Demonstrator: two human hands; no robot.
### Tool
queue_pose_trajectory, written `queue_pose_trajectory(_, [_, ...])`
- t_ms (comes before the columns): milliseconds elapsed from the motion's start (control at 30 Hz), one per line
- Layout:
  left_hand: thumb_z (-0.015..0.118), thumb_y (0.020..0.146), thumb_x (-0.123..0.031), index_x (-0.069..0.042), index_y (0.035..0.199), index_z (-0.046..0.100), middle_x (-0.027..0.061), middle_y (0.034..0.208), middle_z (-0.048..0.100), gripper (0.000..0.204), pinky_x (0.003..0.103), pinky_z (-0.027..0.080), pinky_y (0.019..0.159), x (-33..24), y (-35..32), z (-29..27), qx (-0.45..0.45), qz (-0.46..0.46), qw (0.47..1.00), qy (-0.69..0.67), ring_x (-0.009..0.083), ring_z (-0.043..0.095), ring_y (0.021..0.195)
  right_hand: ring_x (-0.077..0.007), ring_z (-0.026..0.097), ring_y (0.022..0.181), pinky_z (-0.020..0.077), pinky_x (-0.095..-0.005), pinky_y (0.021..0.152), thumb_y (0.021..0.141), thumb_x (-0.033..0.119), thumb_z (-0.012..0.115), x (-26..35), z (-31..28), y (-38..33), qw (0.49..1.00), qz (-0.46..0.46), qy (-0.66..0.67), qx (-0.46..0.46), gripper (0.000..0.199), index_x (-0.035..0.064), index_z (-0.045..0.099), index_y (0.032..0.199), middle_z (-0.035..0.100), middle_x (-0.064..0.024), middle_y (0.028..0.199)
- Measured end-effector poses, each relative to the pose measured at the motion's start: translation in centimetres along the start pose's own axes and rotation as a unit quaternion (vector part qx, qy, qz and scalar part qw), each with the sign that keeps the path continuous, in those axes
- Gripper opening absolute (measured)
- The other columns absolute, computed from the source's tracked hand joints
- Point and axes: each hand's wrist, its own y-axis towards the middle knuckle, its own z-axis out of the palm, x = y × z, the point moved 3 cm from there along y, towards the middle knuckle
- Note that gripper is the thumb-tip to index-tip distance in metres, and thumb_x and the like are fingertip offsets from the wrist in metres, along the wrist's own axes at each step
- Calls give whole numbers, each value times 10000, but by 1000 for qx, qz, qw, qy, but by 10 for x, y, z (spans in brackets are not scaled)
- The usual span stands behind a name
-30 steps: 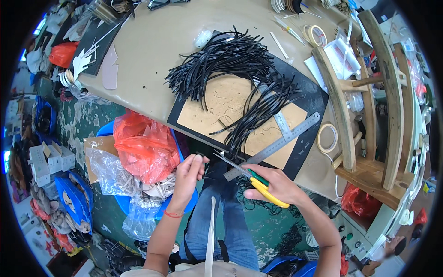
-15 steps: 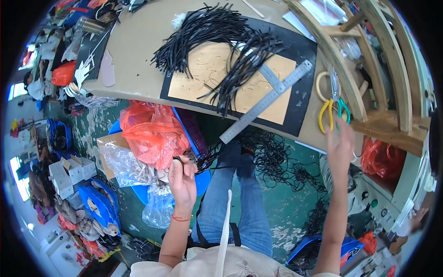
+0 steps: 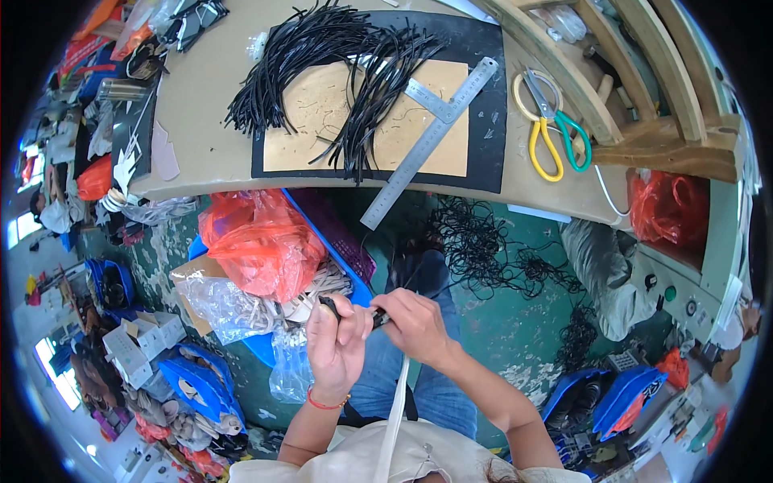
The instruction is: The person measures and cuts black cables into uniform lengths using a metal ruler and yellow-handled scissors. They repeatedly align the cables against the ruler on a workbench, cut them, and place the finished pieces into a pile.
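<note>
Over my lap, my left hand (image 3: 336, 338) is closed, with a dark cord end poking out at its thumb. Beside it, my right hand (image 3: 415, 326) is closed on a short stretch of black cords (image 3: 379, 319) that shows between the hands. How many strands are held is hidden by the fingers. On the bench lies a large bundle of cut black cords (image 3: 310, 60), partly over a tan board (image 3: 282, 153). A metal square ruler (image 3: 431, 145) rests on that board and juts past the bench edge. Scissors (image 3: 547, 133) with yellow and green handles lie farther right.
A wooden frame (image 3: 684, 149) stands on the bench's right. Tangled black cord (image 3: 471, 249) covers part of the floor below. Left of my legs, a blue tub (image 3: 262, 348) holds red plastic bags (image 3: 266, 249). A roll of tape (image 3: 521, 97) sits under the scissors.
My right hand has come from beside the scissors on the bench down to my left hand and closed on the cords. The whole view has shifted slightly.
</note>
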Motion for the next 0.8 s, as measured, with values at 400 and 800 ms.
queue_pose_trajectory(400, [319,1000,-221,-41,948,411,-35,621,280,209,211,197,403,-109,33,-5,86,158,978,-106,41,192,457,-243,549,543,442,-363,497,682,32,618,-155,-133,-205,889,157,-417,-104,154,101,568,811,558,-59,628])
queue_pose_trajectory(800, [384,982,-282,-69,963,503,-56,618,346,245,193,263,467,40,25,53,-20,-87,992,-93,33,265,485,-344,542,1009,451,-442,827,680,90,701,-166,-198,-304,743,524,-413,-49,487,90,528,1135,549,-175,1112])
